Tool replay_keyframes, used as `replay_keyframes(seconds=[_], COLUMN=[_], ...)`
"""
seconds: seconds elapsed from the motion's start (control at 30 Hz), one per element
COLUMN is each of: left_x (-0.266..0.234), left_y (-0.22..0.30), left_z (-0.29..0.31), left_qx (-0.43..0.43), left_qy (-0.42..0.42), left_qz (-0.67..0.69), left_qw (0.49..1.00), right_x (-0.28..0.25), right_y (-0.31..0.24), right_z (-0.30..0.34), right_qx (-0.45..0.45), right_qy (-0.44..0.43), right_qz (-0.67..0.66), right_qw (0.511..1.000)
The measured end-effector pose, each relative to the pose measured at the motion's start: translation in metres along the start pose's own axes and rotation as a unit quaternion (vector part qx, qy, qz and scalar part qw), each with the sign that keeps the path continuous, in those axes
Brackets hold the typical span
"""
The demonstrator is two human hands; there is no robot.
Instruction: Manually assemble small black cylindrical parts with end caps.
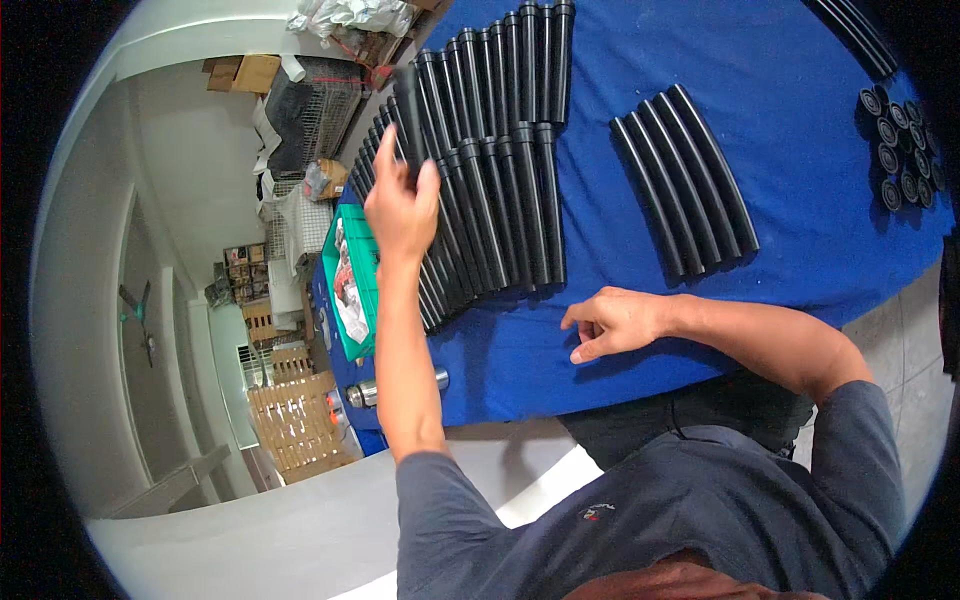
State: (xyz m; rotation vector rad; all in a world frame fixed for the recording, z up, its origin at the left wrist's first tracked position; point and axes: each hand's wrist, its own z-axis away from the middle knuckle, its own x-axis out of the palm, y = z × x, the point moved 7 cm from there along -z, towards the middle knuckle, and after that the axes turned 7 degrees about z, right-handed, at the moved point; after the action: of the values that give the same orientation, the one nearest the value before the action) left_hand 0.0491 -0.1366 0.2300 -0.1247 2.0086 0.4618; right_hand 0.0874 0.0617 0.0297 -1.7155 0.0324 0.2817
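My left hand (400, 210) is over the left rows of black tubes with wider capped ends (485, 215). A black tube (408, 105), smeared by motion, is between its thumb and index finger. The lower end of this tube is hidden behind the fingers. My right hand (618, 322) hovers low over the blue cloth (590, 220) near the table's front edge. Its fingers are loosely bent, thumb apart from the index finger, with nothing between them. Beyond it, several plain black tubes (685, 180) lie side by side.
At the left table edge stands a green bin (352, 325) with wrapped items inside. A shiny metal cylinder (362, 393) lies by the near left corner. Round black pieces (890, 158) are grouped at the right, below more black tubes (855, 35).
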Motion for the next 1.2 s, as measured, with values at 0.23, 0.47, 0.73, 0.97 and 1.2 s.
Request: replay_keyframes(seconds=[0.23, 0.47, 0.73, 0.97, 1.2], left_x=[0.120, 0.167, 0.168, 0.176, 0.184], left_y=[-0.034, -0.047, -0.053, -0.056, -0.056], left_z=[-0.117, -0.130, -0.129, -0.137, -0.134], left_qx=[-0.035, -0.056, -0.050, -0.061, -0.068], left_qy=[-0.102, -0.108, -0.055, -0.082, -0.131], left_qz=[-0.123, -0.198, -0.175, -0.187, -0.220], left_qw=[0.987, 0.973, 0.982, 0.977, 0.964], right_x=[0.004, 0.004, 0.005, 0.004, 0.005], right_y=[-0.002, -0.001, -0.001, 0.000, -0.001], right_z=[-0.003, 0.001, 0.001, -0.002, -0.001], right_qx=[-0.040, -0.022, -0.026, -0.031, -0.035], right_qy=[-0.007, -0.015, -0.019, -0.015, -0.020], right_qz=[0.036, 0.022, 0.015, 0.023, 0.014], right_qw=[0.999, 0.999, 0.999, 0.999, 0.999])
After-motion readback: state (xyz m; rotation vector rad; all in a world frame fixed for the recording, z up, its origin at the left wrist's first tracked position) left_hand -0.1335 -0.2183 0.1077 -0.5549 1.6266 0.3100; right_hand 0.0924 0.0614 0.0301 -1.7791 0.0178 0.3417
